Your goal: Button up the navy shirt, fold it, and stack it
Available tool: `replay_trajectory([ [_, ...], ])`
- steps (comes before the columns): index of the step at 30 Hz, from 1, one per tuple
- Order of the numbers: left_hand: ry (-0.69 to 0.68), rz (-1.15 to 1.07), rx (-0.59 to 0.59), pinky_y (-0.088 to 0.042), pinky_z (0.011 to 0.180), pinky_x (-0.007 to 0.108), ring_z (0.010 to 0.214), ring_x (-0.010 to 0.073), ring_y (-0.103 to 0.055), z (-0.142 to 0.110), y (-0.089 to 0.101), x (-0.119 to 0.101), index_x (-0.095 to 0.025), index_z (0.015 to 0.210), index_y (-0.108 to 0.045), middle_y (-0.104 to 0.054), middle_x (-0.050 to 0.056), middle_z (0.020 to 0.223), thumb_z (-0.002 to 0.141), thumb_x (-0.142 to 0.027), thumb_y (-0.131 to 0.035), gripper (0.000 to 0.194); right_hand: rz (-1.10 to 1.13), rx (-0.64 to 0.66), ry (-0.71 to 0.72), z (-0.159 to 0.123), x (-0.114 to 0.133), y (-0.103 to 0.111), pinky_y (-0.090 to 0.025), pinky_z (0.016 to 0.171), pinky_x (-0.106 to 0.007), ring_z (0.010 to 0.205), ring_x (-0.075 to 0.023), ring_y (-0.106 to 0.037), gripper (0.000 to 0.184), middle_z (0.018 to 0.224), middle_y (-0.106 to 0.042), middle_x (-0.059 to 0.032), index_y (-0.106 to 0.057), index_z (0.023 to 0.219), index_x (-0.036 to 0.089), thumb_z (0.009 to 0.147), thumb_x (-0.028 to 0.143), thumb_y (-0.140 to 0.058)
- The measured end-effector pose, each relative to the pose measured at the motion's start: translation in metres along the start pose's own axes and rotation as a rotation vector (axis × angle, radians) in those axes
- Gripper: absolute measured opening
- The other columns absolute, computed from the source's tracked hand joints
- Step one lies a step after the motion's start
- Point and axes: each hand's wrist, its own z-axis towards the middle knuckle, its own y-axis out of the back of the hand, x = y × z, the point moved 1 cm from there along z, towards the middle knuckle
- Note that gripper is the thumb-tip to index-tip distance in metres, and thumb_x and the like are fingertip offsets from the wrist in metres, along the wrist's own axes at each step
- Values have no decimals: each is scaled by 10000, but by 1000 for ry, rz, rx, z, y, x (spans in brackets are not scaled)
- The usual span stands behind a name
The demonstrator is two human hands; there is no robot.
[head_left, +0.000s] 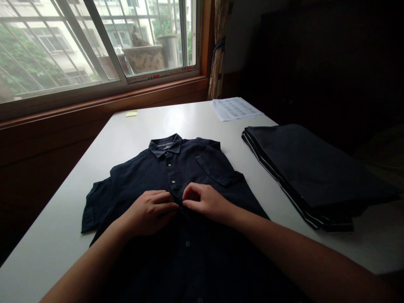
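A dark navy short-sleeved shirt (142,172) lies front up, its collar pointing away from me. Small pale buttons run down its front placket, with a chest pocket on the right side. My left hand (153,210) pinches the placket's edge near the middle of the shirt. Just across from it, my right hand (205,202) is closed in a pinch at the same spot, thumb and forefinger on the placket. A button seems to be between the fingertips, mostly hidden. Below the hands another button (187,244) shows.
The shirt lies on a white table (94,155). To the right is a stack of folded dark clothes (315,168), some with white-striped edges. Printed papers (236,108) and a yellow sticky note (131,113) lie at the far edge, below a barred window (151,42).
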Motion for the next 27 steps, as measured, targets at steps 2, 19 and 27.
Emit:
replay_trajectory([
  [2,16,22,23,-422,634,287,695,152,-555,0,-1,2,-207,1069,-681,-635,41,842,945,-169,-552,183,-3,2,-1,0,0,0,-398,612,-209,655,-103,-563,62,783,-669,24,-681,878,180,822,203,-695],
  [19,-52,68,37,-411,601,288,647,146,-530,1,3,-4,-195,927,-681,-600,29,763,948,-155,-511,176,-5,7,-2,0,1,0,-404,603,-211,642,-104,-558,70,786,-674,19,-686,885,178,823,211,-695],
  [27,-49,40,50,-405,602,294,653,151,-528,3,5,-7,-205,968,-703,-607,28,758,937,-164,-554,158,-2,14,-9,0,1,0,-411,611,-211,660,-111,-572,70,784,-677,15,-685,886,178,827,215,-694],
])
